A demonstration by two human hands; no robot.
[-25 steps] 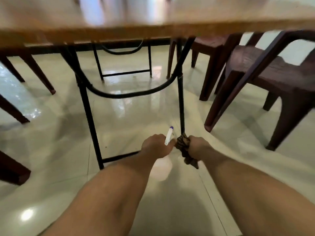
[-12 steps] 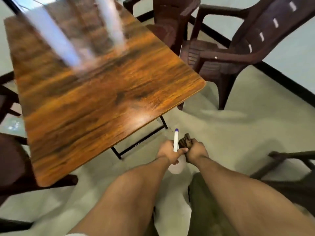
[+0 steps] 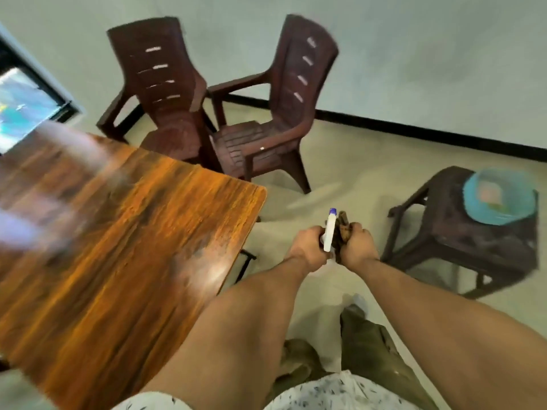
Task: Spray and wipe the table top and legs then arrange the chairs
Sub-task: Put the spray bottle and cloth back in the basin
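A dark brown plastic stool (image 3: 461, 241) stands on the pale floor (image 3: 349, 179), near the wall (image 3: 429, 54) with its black skirting (image 3: 414, 131). On the stool's top, toward its far right corner, sits a teal basin (image 3: 473, 199), blurred, perhaps holding something pale. A dark-framed window (image 3: 23, 105) shows at the left edge.

1 head-worn camera looks forward and down beside the table (image 3: 124, 247).

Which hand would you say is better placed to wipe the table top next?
Probably the right hand: it grips the cloth, while the left hand holds the spray bottle.
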